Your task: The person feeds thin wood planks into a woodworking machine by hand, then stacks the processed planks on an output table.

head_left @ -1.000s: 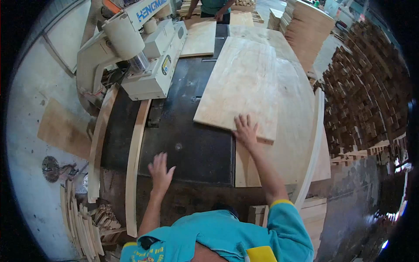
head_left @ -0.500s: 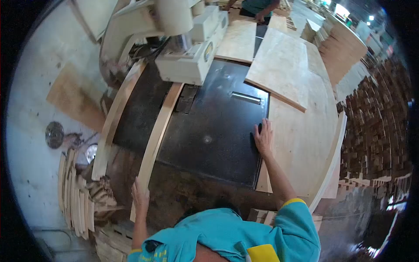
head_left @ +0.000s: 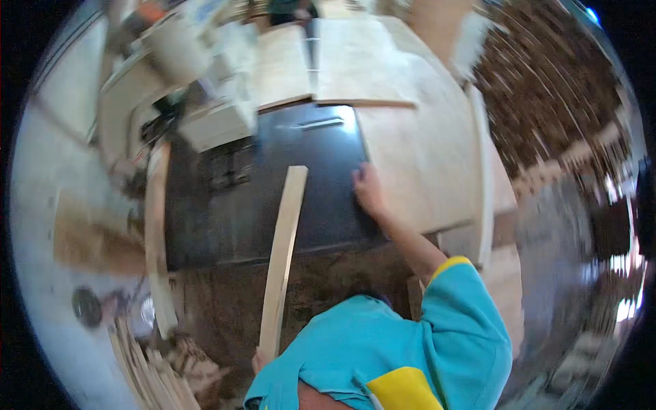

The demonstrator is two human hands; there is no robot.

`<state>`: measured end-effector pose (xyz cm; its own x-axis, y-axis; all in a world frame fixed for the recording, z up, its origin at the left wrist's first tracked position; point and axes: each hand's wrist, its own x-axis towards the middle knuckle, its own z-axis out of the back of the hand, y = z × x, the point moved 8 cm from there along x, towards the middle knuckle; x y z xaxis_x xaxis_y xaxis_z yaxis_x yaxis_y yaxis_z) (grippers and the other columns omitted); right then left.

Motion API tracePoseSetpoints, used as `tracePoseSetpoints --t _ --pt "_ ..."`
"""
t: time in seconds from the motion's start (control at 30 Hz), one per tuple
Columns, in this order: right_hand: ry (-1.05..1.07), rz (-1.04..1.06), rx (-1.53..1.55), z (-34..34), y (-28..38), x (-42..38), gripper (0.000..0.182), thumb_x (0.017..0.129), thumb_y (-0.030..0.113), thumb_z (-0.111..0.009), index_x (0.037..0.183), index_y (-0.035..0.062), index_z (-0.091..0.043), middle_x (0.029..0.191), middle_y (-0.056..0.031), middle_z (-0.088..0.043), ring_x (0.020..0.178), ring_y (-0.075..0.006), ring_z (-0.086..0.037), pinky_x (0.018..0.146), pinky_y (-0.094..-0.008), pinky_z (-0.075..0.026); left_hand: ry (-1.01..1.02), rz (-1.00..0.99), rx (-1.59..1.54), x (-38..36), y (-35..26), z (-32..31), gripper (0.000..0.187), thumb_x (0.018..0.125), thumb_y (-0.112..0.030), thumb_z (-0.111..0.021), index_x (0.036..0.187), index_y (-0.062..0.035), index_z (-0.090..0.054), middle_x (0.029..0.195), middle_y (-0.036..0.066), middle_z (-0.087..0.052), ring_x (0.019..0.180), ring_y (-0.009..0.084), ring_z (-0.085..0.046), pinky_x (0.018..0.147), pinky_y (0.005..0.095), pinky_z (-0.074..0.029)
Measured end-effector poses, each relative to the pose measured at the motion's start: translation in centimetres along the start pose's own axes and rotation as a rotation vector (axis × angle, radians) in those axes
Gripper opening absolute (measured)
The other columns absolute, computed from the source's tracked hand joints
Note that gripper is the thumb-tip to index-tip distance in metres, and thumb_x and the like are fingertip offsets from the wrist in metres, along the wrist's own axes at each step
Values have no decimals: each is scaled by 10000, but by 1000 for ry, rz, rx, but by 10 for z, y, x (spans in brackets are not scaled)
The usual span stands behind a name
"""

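My left hand, partly hidden by my sleeve, is closed on the near end of a long pale wooden strip. The strip points away from me, its far end over the black machine table. My right hand rests at the table's right edge, beside a light plywood sheet. Its fingers are blurred and loosely bent, with nothing visible in them. The cream machine head stands over the table's far left, apart from the strip's end.
Another wooden strip lies along the table's left edge. Plywood boards lie beyond the table, with another person behind them. A long pale strip lies at the right. Several cut strips are stacked at lower left.
The wooden strip has come back out from under the machine head and shifted right, with my left hand drawn toward my body. My view has turned right. My right hand stays by the table edge.
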<state>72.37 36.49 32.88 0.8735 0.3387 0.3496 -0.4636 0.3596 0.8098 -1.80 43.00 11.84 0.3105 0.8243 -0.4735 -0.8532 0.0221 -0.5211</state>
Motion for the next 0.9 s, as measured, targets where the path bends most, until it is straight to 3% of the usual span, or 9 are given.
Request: tracePoseSetpoints --t 0.03,0.07,0.17,0.23,0.33,0.47,0.53,0.6,0.9 --pt "-6 92 -11 9 15 -22 246 881 211 -570 1022 12 -537 996 -211 -556 930 -382 -544 820 -446 -431 -66 -439 254 0 -17 -4 712 862 -292 -599 1426 -6 -272 1276 250 -474 1156 389 -483 944 489 -413" --pt "74 82 98 15 24 -45 222 863 179 -600 997 14 -536 989 -200 -557 931 -383 -541 825 -440 -429 -23 -481 283 36 -76 -4 712 862 -292 -599 1426 -6 -272 1276 250 -474 1156 389 -483 944 489 -413" --pt "205 121 195 34 58 -126 140 835 134 -627 851 8 -568 840 -147 -557 821 -314 -547 741 -394 -444 -21 -546 258 -6 -258 37 743 837 -244 -611 1432 5 -241 1291 277 -451 1160 388 -487 955 461 -411" --pt "515 -283 242 28 61 -169 323 852 317 -662 850 -4 -626 832 -171 -640 768 -262 -633 681 -392 -499 16 -531 219 -15 -353 30 769 809 -200 -621 1433 17 -228 1292 294 -447 1162 396 -491 960 440 -414" --pt "712 -484 291 9 61 -210 564 850 502 -617 1017 -36 -601 883 -174 -658 796 -253 -646 696 -364 -512 201 -422 73 -3 -445 3 795 778 -148 -634 1428 41 -218 1283 298 -474 1168 406 -502 958 438 -422" --pt "479 -585 424 19 53 -178 560 809 434 -654 1049 -48 -498 914 -223 -638 828 -285 -647 720 -389 -512 349 -525 110 -4 -556 -43 797 791 -122 -643 1431 50 -199 1301 278 -474 1187 376 -502 980 408 -411" --pt "343 -603 382 37 43 -144 448 824 307 -607 988 -73 -437 964 -321 -604 930 -420 -624 770 -445 -503 362 -634 162 -4 -580 -60 799 794 -120 -645 1432 49 -195 1323 275 -451 1203 368 -488 994 400 -401" --pt "344 -567 396 43 29 -122 392 817 254 -589 984 -69 -442 948 -316 -608 916 -425 -623 765 -449 -502 366 -739 208 -2 -587 -74 801 797 -118 -647 1434 49 -191 1346 271 -428 1219 361 -475 1008 392 -391" --pt "531 -661 490 22 33 -179 362 856 294 -648 977 -8 -488 847 -132 -587 773 -185 -593 623 -337 -507 261 -725 191 -24 -528 -48 930 751 -178 -708 1457 -2 -129 1361 282 -357 1221 423 -418 1005 449 -382"
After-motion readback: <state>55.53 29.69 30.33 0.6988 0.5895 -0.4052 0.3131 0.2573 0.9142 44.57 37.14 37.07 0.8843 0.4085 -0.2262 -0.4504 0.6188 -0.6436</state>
